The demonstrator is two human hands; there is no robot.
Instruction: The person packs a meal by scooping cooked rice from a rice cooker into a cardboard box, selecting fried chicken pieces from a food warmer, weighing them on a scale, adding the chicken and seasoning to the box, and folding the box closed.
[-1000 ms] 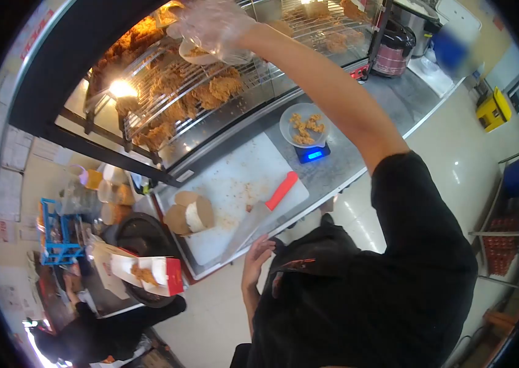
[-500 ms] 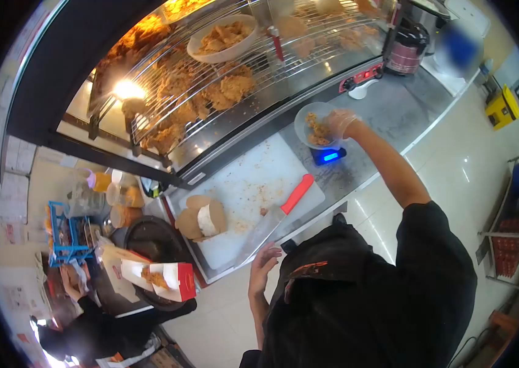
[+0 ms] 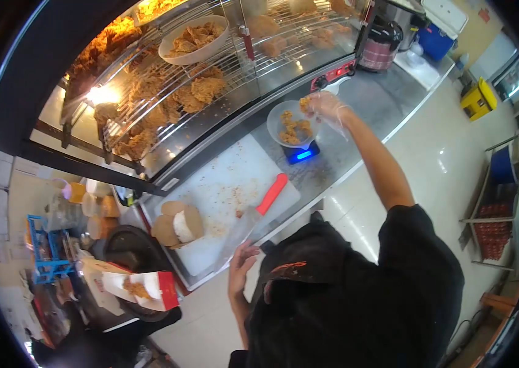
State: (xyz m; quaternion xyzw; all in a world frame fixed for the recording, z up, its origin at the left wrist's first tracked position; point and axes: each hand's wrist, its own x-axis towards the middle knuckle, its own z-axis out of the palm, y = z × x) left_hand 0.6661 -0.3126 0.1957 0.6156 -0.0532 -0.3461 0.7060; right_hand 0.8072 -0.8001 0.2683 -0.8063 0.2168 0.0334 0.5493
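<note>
- Head view: 1 cutting board point(image 3: 235, 161), landmark, on 1 worktop point(image 3: 366, 103).
- Right hand point(image 3: 328, 106), gloved, right of board; grip pinching 1 chicken piece point(image 3: 304, 104) at clear bowl's rim.
- 1 clear bowl point(image 3: 272, 124), several chicken chunks point(image 3: 295, 130) inside, count unclear; on 1 scale point(image 3: 301, 154), right of board.
- Left hand point(image 3: 242, 265), bare, board's near edge; grip loosely spread beside knife blade.
- 1 red-handled knife point(image 3: 272, 193), 1 brown carton point(image 3: 164, 230): on board.
- 1 white bowl point(image 3: 178, 59): beyond board, in display cabinet point(image 3: 87, 162).
</note>
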